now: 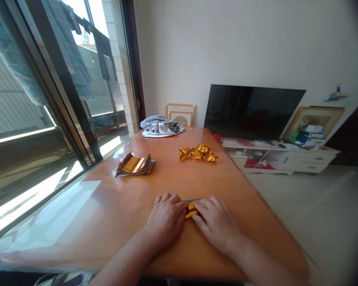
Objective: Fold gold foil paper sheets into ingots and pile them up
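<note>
Low in the middle of the frame, at the near edge of the table, the left hand (165,220) and right hand (217,224) lie palm down, fingers curled inward and closed on a folded gold foil strip (191,210) held between them. The strip's long axis runs roughly across the view, rising slightly to the right. Its left end meets the left fingertips, while its right end disappears under the right fingers, so the right hand covers slightly more of it; how far it extends there is hidden. A thin grey metal edge (193,200) shows just beyond the strip, but what it belongs to cannot be told. Farther up the orange wooden table (232,184), a stack of copper-gold foil sheets (134,165) lies to the left and a crumpled gold foil heap (199,153) to the right. A rumpled grey cloth (161,128) sits near the far end, with a wooden picture frame (180,114) behind it. To the right, a black television (250,111) leans above a white low cabinet (280,157), and a large glass window (47,79) fills the left side.
</note>
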